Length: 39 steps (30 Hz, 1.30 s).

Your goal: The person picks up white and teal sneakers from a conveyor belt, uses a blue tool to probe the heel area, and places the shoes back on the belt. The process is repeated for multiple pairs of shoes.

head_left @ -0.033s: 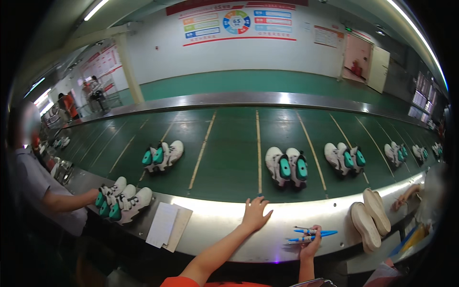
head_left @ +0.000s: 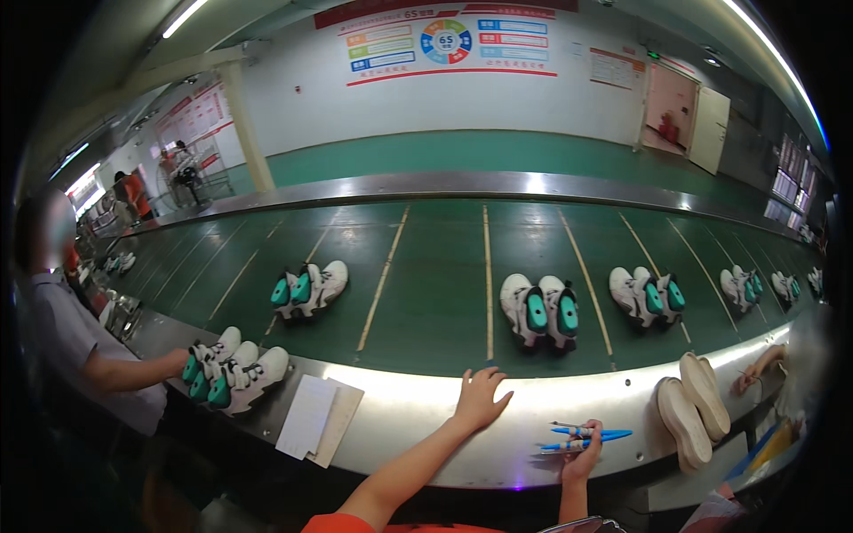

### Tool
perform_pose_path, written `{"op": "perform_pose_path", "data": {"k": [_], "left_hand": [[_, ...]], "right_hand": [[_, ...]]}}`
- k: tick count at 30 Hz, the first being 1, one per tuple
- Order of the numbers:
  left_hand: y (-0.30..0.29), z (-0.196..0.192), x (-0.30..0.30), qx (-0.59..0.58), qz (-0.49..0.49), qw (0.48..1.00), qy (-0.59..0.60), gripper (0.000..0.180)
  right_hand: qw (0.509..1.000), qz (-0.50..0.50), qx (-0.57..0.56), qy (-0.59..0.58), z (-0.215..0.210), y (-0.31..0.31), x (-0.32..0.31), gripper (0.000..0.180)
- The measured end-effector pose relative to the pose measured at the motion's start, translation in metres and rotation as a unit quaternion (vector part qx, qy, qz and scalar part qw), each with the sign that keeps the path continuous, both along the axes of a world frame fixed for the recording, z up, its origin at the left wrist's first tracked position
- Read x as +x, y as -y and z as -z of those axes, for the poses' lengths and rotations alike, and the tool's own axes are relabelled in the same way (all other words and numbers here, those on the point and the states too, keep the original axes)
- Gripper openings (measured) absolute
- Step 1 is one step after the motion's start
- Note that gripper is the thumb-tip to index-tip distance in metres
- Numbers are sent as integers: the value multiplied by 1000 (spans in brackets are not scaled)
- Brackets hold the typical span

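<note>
My left hand [head_left: 480,401] lies spread, seemingly empty, steel ledge [head_left: 400,404] beneath its fingers; my right hand [head_left: 582,457] curls around blue pens [head_left: 613,435], best held steady.

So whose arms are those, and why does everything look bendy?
They belong to a person, not a robot! A wide, round-seeing camera on their head looks down, and its lens bends straight lines. Their left hand rests on the metal ledge. Their right hand holds blue pen-like tools. The long green surface carries pairs of white-and-teal shoes. White paper and cream sole-shaped pieces lie on the ledge. At the left, another person's hand touches more shoes.
</note>
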<state>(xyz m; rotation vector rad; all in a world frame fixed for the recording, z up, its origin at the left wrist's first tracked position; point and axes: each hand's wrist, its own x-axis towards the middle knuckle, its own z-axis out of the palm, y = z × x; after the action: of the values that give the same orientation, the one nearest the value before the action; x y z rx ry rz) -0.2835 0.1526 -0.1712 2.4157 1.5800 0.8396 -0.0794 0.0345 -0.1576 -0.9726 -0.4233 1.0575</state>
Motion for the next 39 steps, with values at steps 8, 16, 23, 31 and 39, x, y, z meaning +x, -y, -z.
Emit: {"op": "perform_pose_path", "data": {"k": [8, 16, 23, 31, 39], "left_hand": [[-1, -5, -5, 2, 19, 999, 29, 39], [-2, -4, -8, -4, 17, 999, 32, 38], [-2, -3, -10, -7, 21, 999, 43, 38], [-1, -5, -12, -1, 21, 999, 50, 38], [-2, -1, -14, 1, 20, 999, 38, 40]], "right_hand": [[1000, 11, -13, 0, -3, -3, -5, 23], [1000, 11, -14, 20, -4, -5, -10, 22], [999, 11, -13, 39, 0, -5, -10, 23], [999, 7, -11, 38, -1, -4, -13, 24], [999, 13, -19, 38, 0, -5, -16, 24]]}}
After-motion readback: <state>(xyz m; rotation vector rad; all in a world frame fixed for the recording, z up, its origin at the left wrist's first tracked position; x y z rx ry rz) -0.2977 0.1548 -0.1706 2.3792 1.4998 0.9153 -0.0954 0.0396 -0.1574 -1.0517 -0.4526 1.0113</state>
